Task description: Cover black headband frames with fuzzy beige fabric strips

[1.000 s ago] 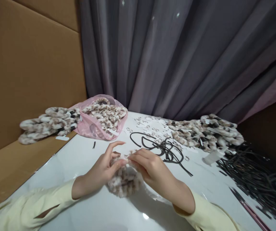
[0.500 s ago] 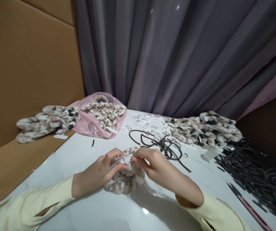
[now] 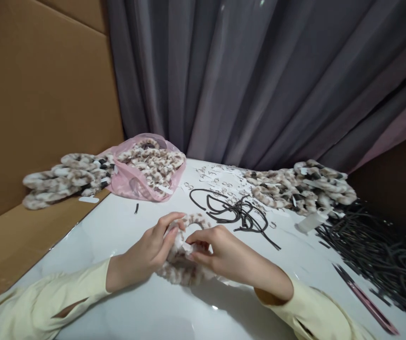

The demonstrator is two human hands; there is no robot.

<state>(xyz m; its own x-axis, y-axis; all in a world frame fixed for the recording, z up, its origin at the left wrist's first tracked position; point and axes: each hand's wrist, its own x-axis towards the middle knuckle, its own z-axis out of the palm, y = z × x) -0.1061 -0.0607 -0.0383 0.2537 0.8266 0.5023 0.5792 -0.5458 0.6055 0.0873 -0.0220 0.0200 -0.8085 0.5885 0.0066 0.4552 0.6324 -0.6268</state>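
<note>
A fluffy white ring with brown spots [image 3: 183, 275] lies in a loop on the table in front of me. My left hand [image 3: 158, 245] grips its left side, thumb and fingers closed on the plush. With thumb and forefinger together, my right hand [image 3: 212, 248] pinches a small white tag [image 3: 186, 247] at the inner edge of the ring. Part of the ring is hidden behind my right fingers.
A pink plastic bag [image 3: 132, 182] full of spotted plush stands behind left, beside a plush pile [image 3: 66, 179]. Black cords [image 3: 247, 212] and small metal rings [image 3: 224, 186] lie ahead. Rightward are more plush [image 3: 305, 186], a white bottle [image 3: 311, 222], many black cords [image 3: 383, 255] and pink-handled tweezers [image 3: 369, 304].
My right hand has shifted slightly left and down, and now pinches the white tag. My left hand has turned a little, its fingers moving up along the ring.
</note>
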